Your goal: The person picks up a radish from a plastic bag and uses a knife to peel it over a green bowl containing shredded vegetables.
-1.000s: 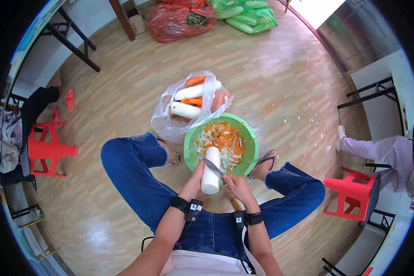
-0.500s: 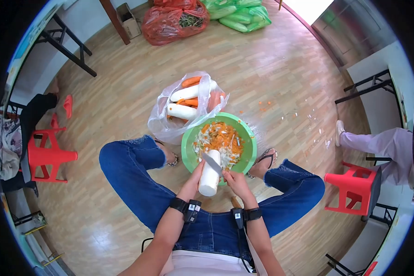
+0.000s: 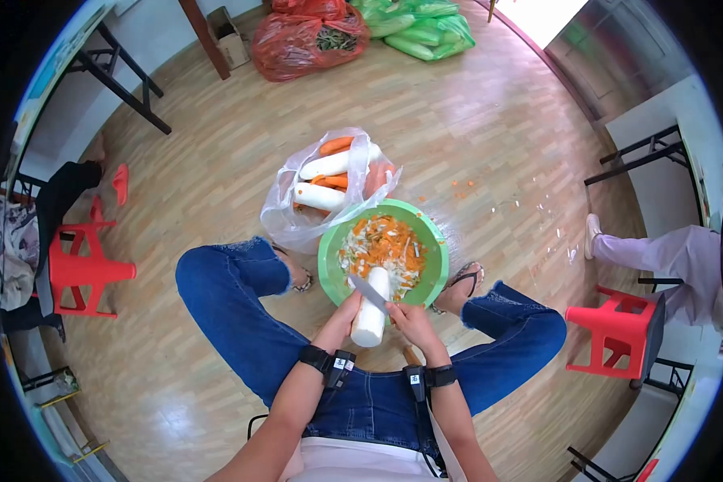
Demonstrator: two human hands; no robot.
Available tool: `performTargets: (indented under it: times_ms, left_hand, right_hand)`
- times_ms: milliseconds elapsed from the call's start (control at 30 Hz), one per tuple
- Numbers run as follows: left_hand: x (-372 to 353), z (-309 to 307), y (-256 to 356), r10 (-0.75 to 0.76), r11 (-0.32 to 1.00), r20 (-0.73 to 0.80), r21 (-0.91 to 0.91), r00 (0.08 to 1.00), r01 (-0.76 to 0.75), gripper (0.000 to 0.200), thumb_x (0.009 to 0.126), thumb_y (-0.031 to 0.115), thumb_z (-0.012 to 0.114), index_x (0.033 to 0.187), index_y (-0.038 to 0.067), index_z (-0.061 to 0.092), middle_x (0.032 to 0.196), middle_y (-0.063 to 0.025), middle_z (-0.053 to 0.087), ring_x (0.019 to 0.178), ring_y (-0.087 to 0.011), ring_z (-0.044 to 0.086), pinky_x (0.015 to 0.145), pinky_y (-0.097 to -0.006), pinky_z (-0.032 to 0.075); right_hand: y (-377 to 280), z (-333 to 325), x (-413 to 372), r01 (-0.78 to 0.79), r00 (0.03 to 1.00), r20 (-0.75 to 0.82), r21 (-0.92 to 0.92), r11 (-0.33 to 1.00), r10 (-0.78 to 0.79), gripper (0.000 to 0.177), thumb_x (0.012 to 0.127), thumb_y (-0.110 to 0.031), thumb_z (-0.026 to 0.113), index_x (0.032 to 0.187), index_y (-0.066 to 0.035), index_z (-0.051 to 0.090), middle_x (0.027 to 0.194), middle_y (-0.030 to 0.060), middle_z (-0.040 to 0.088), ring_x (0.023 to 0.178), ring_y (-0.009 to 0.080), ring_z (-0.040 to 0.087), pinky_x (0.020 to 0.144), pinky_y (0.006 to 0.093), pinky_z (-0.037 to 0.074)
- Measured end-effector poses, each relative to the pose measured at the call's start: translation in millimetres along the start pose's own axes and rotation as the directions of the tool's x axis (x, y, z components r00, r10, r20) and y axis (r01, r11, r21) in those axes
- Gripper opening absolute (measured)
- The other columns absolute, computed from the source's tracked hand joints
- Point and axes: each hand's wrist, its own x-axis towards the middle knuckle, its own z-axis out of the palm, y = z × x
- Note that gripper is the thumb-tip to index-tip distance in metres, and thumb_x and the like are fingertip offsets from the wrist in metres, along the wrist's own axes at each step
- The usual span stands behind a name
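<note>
Gripping white radish (image 3: 369, 323) in left hand (image 3: 342, 312), right hand (image 3: 410, 321) clasping knife (image 3: 369, 289), green basin (image 3: 328, 259) on wood floor (image 3: 498, 120)

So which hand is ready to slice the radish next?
Right: the right hand holds the knife, blade against the white radish, while the left hand grips that radish above the green basin.
</note>
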Motion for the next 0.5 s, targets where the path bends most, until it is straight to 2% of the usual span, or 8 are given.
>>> performTargets:
  times_ms: [67, 100, 167, 267, 400, 433, 467, 500]
  left_hand:
    - [1, -1, 1, -0.03, 1.0, 0.061, 0.01, 0.998, 0.03, 0.047, 0.088, 0.047, 0.03, 0.106, 0.008, 0.05, 0.077, -0.0041, 0.061, 0.06, -0.0146, 0.06, 0.048, -0.03, 0.05]
    - [2, -1, 0, -0.061, 0.998, 0.12, 0.021, 0.991, 0.059, 0.047, 0.089, 0.047, 0.03, 0.106, 0.008, 0.051, 0.077, -0.0039, 0.061, 0.059, -0.0141, 0.06, 0.047, -0.0294, 0.049]
    - [-5, 7, 2, -0.075, 0.996, 0.133, 0.056, 0.988, 0.068, 0.047, 0.088, 0.047, 0.03, 0.105, 0.008, 0.051, 0.076, -0.0036, 0.061, 0.058, -0.014, 0.059, 0.048, -0.0292, 0.049]
    - [-2, 5, -3, -0.081, 0.994, 0.132, 0.088, 0.988, 0.069, 0.047, 0.088, 0.047, 0.03, 0.103, 0.008, 0.052, 0.075, -0.0035, 0.06, 0.056, -0.0146, 0.058, 0.048, -0.0294, 0.048]
    - [14, -10, -9, -0.024, 0.999, 0.071, 0.043, 0.997, 0.021, 0.044, 0.089, 0.042, 0.027, 0.101, 0.008, 0.052, 0.074, -0.0044, 0.06, 0.057, -0.0161, 0.059, 0.049, -0.0304, 0.048]
    - [11, -7, -8, -0.024, 0.999, 0.073, 0.039, 0.997, 0.021, 0.044, 0.089, 0.042, 0.027, 0.101, 0.008, 0.052, 0.074, -0.0044, 0.06, 0.057, -0.0161, 0.059, 0.049, -0.0304, 0.048]
    - [8, -4, -7, -0.015, 0.998, -0.022, 0.053, 1.0, 0.016, 0.044, 0.089, 0.041, 0.026, 0.101, 0.007, 0.051, 0.074, -0.005, 0.06, 0.057, -0.0164, 0.059, 0.049, -0.0308, 0.048]
    - [4, 0, -4, -0.003, 0.998, -0.116, 0.069, 0.993, 0.011, 0.043, 0.089, 0.039, 0.025, 0.102, 0.007, 0.051, 0.074, -0.0057, 0.06, 0.057, -0.0168, 0.058, 0.049, -0.0312, 0.048]
  right_hand:
    - [17, -1, 12, 0.027, 0.987, -0.152, -0.199, 0.98, -0.058, 0.042, 0.085, -0.035, 0.046, 0.062, -0.001, 0.053, 0.05, 0.0103, 0.049, 0.046, 0.0204, 0.048, 0.047, 0.0323, 0.038]
    - [24, -2, 18, 0.024, 0.986, -0.157, -0.198, 0.98, -0.056, 0.042, 0.085, -0.035, 0.046, 0.062, -0.001, 0.053, 0.05, 0.0103, 0.049, 0.046, 0.0204, 0.048, 0.047, 0.0323, 0.038]
    - [34, -7, 29, -0.132, 0.94, -0.341, -0.336, 0.933, 0.01, 0.044, 0.085, -0.038, 0.045, 0.061, -0.002, 0.053, 0.05, 0.0099, 0.049, 0.046, 0.0194, 0.048, 0.047, 0.0317, 0.038]
    - [46, -9, 37, -0.189, 0.92, -0.389, -0.321, 0.928, 0.052, 0.045, 0.085, -0.039, 0.044, 0.061, -0.002, 0.054, 0.05, 0.0114, 0.049, 0.046, 0.022, 0.048, 0.048, 0.0332, 0.039]
    - [15, -11, 15, -0.138, 0.968, -0.236, -0.2, 0.97, 0.089, 0.045, 0.085, -0.039, 0.044, 0.062, -0.001, 0.054, 0.052, 0.0138, 0.05, 0.047, 0.0258, 0.049, 0.05, 0.0354, 0.04]
    - [9, -10, 9, -0.111, 0.992, -0.078, -0.153, 0.982, 0.1, 0.045, 0.085, -0.038, 0.044, 0.062, -0.001, 0.054, 0.053, 0.0149, 0.05, 0.047, 0.0271, 0.049, 0.05, 0.0363, 0.04]
    - [6, -9, 6, -0.092, 0.992, 0.081, -0.099, 0.991, 0.101, 0.045, 0.085, -0.038, 0.044, 0.063, 0.0, 0.054, 0.054, 0.016, 0.05, 0.048, 0.0284, 0.049, 0.051, 0.0372, 0.04]
    - [7, -8, 7, -0.094, 0.992, 0.079, -0.1, 0.991, 0.102, 0.045, 0.085, -0.038, 0.044, 0.063, 0.0, 0.054, 0.054, 0.016, 0.05, 0.048, 0.0284, 0.049, 0.051, 0.0372, 0.04]
